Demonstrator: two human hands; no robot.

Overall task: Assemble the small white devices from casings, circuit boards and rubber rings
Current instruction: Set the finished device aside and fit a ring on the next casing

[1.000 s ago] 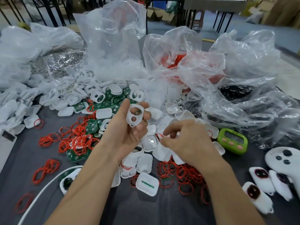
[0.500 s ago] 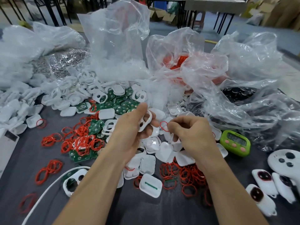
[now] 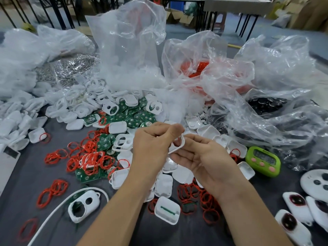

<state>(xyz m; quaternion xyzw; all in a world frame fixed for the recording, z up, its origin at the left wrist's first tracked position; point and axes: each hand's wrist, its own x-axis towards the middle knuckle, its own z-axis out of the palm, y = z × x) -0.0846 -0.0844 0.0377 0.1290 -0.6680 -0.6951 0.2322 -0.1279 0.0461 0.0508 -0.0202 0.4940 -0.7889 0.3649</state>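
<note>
Seemingly fitting a rubber ring, hidden here, into the white casing (image 3: 181, 142), pinched between left grip (image 3: 152, 148) and right grip (image 3: 204, 157) above the cluttered worktop (image 3: 32, 183); next, press ring evenly round rim.

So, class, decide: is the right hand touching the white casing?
Touching. Head view: the right hand has its fingers against the casing edge, while the left hand pinches it.

Tilted white casing (image 3: 183, 143) held between left hand (image 3: 150, 148) and right hand (image 3: 205, 162)
</note>
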